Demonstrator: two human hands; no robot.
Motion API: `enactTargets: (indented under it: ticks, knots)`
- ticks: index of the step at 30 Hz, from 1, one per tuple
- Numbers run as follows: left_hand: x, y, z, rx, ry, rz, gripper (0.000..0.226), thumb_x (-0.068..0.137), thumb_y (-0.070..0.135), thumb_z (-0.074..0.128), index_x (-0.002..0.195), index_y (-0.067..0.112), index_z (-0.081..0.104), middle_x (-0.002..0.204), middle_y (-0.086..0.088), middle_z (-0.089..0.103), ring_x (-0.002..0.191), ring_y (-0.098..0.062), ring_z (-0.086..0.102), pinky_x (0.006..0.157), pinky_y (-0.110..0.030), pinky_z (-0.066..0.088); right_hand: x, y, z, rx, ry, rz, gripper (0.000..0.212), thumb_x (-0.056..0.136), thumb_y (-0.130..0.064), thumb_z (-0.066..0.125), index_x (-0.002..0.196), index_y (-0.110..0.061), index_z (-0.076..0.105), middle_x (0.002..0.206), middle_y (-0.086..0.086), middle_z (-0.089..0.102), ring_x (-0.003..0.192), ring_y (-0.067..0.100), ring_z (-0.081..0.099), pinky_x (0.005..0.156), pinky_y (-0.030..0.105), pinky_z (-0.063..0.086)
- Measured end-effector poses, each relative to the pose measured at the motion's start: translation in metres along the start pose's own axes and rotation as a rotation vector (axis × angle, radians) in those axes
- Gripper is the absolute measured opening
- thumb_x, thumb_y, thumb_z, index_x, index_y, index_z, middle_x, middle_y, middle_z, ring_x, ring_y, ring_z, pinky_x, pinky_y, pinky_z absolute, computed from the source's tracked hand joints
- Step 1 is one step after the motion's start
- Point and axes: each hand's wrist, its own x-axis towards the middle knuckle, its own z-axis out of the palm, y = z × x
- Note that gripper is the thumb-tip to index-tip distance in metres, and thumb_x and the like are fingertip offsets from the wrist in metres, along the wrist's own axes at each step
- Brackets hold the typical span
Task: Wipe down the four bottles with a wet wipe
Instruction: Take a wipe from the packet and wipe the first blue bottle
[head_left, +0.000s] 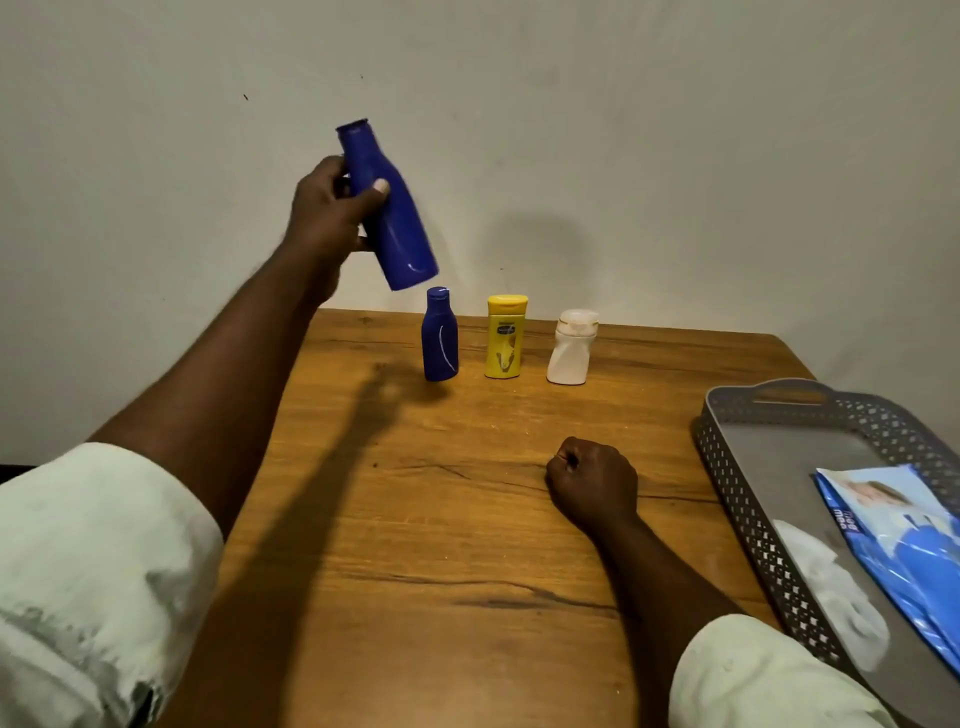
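My left hand (332, 208) grips a tall dark blue bottle (402, 228) by its upper body and holds it tilted in the air above the table's far left. Below it a small blue bottle (440, 338), a yellow bottle (505, 338) and a white bottle (570, 348) stand upright in a row near the wall. My right hand (592, 480) rests on the wooden table (415, 519) as a closed fist and holds nothing that I can see. A crumpled white wipe (826, 577) lies in the grey tray (737, 467) at the right.
A blue wet wipe packet (904, 535) lies in the perforated grey tray beside the wipe. A plain wall stands right behind the row of bottles. The table's left edge runs under my left forearm.
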Motion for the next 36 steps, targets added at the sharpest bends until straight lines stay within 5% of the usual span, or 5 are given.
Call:
enactTargets:
  ticks: [9,18,23,29,36]
  knots:
    - [-0.094,0.01,0.053,-0.178,-0.233,-0.017,0.027,0.093,0.013,0.057,0.119,0.012,0.051,0.104,0.005,0.065,0.097,-0.009,0.066,0.08,-0.034,0.056,-0.017,0.002,-0.005,0.2,0.014,0.006,0.015,0.08,-0.022,0.062,0.065,-0.021,0.06,0.063,-0.01,0.058,0.061,0.01,0.053,0.055,0.027,0.042]
    - [-0.188,-0.045,0.074,-0.249,-0.324,-0.29,0.032,0.089,0.014,0.059,0.114,0.032,0.052,0.114,0.003,0.064,0.107,-0.014,0.063,0.088,-0.039,0.052,-0.048,0.009,-0.01,0.437,0.017,0.006,0.014,0.086,-0.014,0.062,0.074,-0.021,0.061,0.072,-0.004,0.061,0.071,0.013,0.058,0.064,0.035,0.052]
    - [-0.215,-0.066,0.086,-0.257,-0.361,-0.366,0.028,0.09,0.014,0.06,0.114,0.028,0.055,0.106,0.008,0.068,0.095,-0.004,0.067,0.072,-0.023,0.054,-0.064,0.011,-0.014,0.535,0.024,0.005,0.012,0.085,-0.009,0.061,0.075,-0.016,0.063,0.072,0.0,0.062,0.07,0.015,0.059,0.065,0.036,0.052]
    - [-0.231,-0.083,0.094,-0.341,-0.353,-0.471,0.033,0.089,0.009,0.061,0.12,0.02,0.055,0.112,-0.003,0.066,0.097,-0.011,0.067,0.069,-0.022,0.054,-0.082,0.011,-0.015,0.691,-0.019,0.003,0.013,0.086,-0.019,0.06,0.073,-0.02,0.064,0.07,0.0,0.064,0.069,0.02,0.06,0.066,0.043,0.052]
    - [-0.239,-0.096,0.105,-0.478,-0.318,-0.563,0.034,0.087,0.012,0.064,0.12,0.016,0.058,0.114,-0.01,0.066,0.104,-0.025,0.064,0.089,-0.044,0.053,-0.098,0.003,-0.02,0.843,-0.113,-0.072,0.02,0.082,-0.029,0.055,0.074,-0.013,0.064,0.068,0.0,0.064,0.065,0.014,0.058,0.063,0.034,0.048]
